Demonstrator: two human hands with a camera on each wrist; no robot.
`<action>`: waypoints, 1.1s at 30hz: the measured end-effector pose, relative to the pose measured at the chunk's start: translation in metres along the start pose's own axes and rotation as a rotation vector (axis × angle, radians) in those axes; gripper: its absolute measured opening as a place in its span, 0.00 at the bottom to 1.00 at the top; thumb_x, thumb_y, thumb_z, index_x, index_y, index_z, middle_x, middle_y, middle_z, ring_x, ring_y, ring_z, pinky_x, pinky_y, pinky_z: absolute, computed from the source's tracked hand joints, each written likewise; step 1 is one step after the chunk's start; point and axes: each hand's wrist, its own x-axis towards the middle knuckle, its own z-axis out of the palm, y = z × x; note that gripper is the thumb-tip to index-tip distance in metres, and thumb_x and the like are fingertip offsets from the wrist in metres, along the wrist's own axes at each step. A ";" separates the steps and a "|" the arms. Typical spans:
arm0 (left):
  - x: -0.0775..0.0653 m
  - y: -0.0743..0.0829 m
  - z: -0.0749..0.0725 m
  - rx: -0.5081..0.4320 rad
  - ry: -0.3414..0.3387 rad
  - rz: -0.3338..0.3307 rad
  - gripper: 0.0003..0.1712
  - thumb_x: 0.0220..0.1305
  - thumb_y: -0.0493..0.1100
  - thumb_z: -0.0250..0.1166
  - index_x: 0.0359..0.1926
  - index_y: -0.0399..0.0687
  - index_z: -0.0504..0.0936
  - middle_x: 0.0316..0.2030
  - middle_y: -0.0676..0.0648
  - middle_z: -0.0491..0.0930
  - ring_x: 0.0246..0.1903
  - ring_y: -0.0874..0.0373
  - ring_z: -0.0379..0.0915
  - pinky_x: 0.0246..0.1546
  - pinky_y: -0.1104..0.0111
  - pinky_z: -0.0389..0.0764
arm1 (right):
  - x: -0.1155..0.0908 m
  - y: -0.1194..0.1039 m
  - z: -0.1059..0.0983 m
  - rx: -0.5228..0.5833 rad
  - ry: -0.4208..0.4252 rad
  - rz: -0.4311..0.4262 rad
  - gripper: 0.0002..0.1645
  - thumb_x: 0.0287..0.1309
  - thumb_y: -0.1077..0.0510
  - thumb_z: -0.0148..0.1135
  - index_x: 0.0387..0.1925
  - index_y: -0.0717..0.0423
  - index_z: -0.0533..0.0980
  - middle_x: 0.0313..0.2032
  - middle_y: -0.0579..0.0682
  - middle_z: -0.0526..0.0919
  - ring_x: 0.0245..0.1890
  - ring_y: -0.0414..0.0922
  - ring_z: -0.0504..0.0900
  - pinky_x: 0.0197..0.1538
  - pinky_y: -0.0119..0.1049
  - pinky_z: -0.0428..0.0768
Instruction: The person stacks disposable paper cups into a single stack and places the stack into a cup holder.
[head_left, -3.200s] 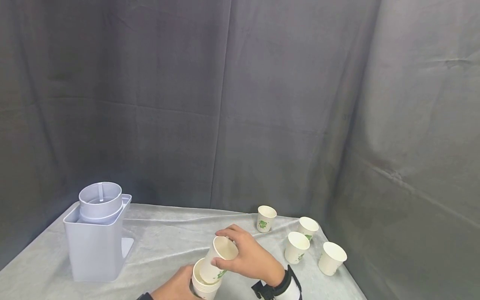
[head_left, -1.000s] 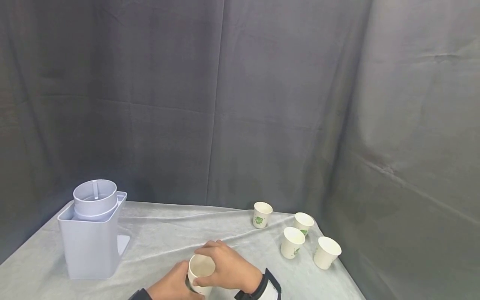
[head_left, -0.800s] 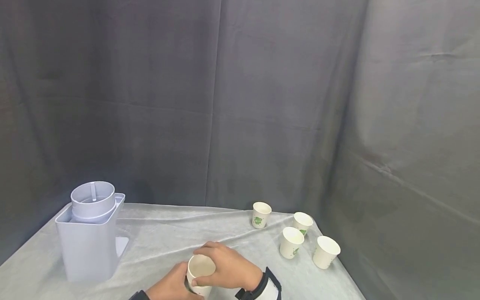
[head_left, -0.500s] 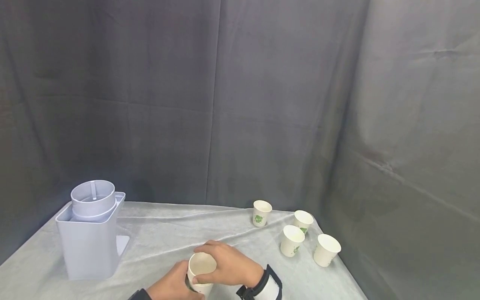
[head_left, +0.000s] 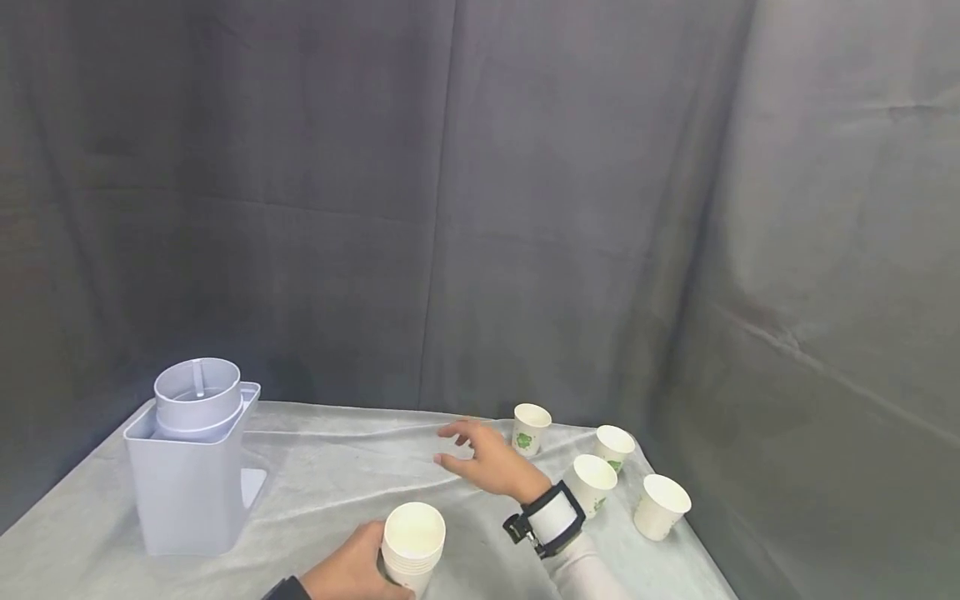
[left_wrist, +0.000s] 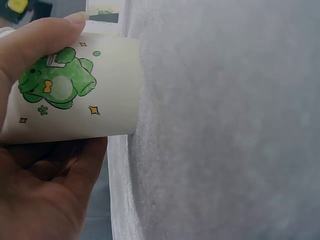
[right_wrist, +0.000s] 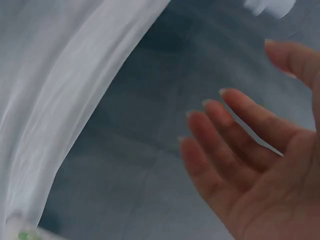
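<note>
At the table's near edge my left hand (head_left: 352, 567) grips a stack of nested white paper cups (head_left: 414, 542). In the left wrist view the outer paper cup (left_wrist: 100, 85) bears a green cartoon animal, with the thumb across its upper side and fingers beneath. My right hand (head_left: 491, 458) is raised over the middle of the table, holding nothing, its fingers loosely bent and spread. In the right wrist view that hand (right_wrist: 250, 160) is slightly blurred. Nearest to it stands a single paper cup (head_left: 531, 429) with a green print.
More upright paper cups stand to the right: one at the back (head_left: 613, 447), one partly behind my right wrist (head_left: 592, 483), one near the right edge (head_left: 660, 507). A pale lavender square container (head_left: 183, 496) with a round cup-like part (head_left: 198, 400) stands at left on the grey cloth (head_left: 322, 467).
My right hand has let go of the top cup, now nested in the stack, and has moved up and to the right. The left hand still holds the stack.
</note>
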 end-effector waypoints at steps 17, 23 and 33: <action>0.004 0.003 0.010 -0.074 -0.008 0.020 0.36 0.46 0.41 0.81 0.58 0.50 0.79 0.46 0.55 0.86 0.47 0.64 0.81 0.54 0.69 0.78 | 0.017 0.136 -0.014 -0.192 0.131 0.400 0.36 0.59 0.52 0.69 0.66 0.63 0.73 0.66 0.66 0.69 0.65 0.64 0.66 0.63 0.63 0.69; 0.003 0.004 0.013 -0.139 -0.027 -0.006 0.34 0.47 0.41 0.81 0.58 0.52 0.79 0.46 0.53 0.86 0.48 0.60 0.82 0.56 0.70 0.76 | 0.017 0.155 -0.024 -0.192 0.163 0.486 0.33 0.61 0.52 0.68 0.63 0.63 0.75 0.67 0.66 0.70 0.68 0.66 0.65 0.68 0.66 0.63; 0.008 0.002 0.017 -0.121 -0.030 0.046 0.35 0.47 0.42 0.81 0.58 0.52 0.79 0.47 0.54 0.86 0.50 0.61 0.81 0.59 0.70 0.74 | 0.009 0.179 -0.026 -0.252 0.068 0.642 0.41 0.57 0.47 0.68 0.67 0.65 0.71 0.69 0.72 0.66 0.69 0.73 0.62 0.68 0.68 0.64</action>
